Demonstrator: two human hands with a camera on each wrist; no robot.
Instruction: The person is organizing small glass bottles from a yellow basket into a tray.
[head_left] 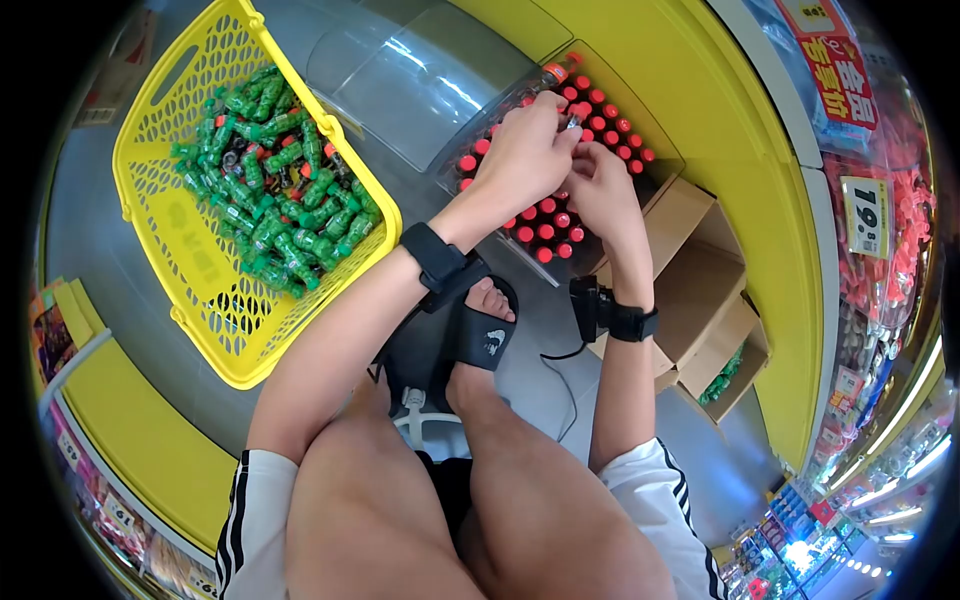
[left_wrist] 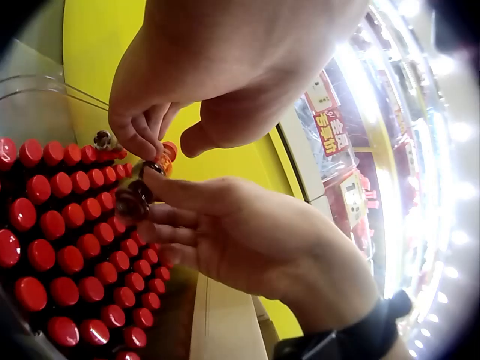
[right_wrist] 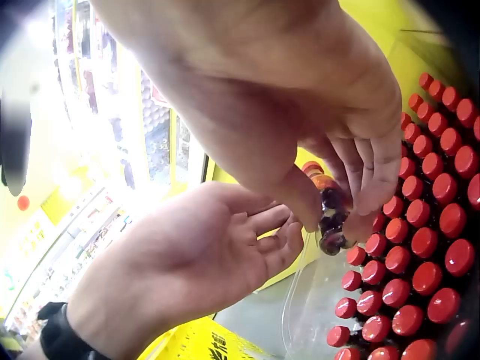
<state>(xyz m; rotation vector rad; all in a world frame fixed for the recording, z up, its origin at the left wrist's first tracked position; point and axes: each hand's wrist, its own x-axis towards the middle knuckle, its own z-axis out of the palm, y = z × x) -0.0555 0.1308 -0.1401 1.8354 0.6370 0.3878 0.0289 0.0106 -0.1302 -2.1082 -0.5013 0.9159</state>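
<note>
A small dark bottle with an orange cap (right_wrist: 330, 217) is pinched between the thumb and fingers of my right hand (head_left: 605, 195). Close against it, my left hand (head_left: 530, 150) has its fingers loosely bent, the thumb apart from them, with fingertips right at the bottle. Under both hands, rows of red-capped dark bottles (left_wrist: 71, 259) stand upright in a clear plastic bin (head_left: 555, 280). Another small bottle (head_left: 560, 70) lies across the caps near the bin's far corner. Overlapping fingers hide part of the bottle in my right hand.
On the left stands a yellow basket (head_left: 190, 310) full of small green bottles (head_left: 280, 190). Open cardboard boxes (head_left: 700, 270) sit beside the bin at right. A yellow shelf base (head_left: 730, 120) runs behind, with priced goods beyond. A cable (head_left: 572, 390) hangs below the right wrist.
</note>
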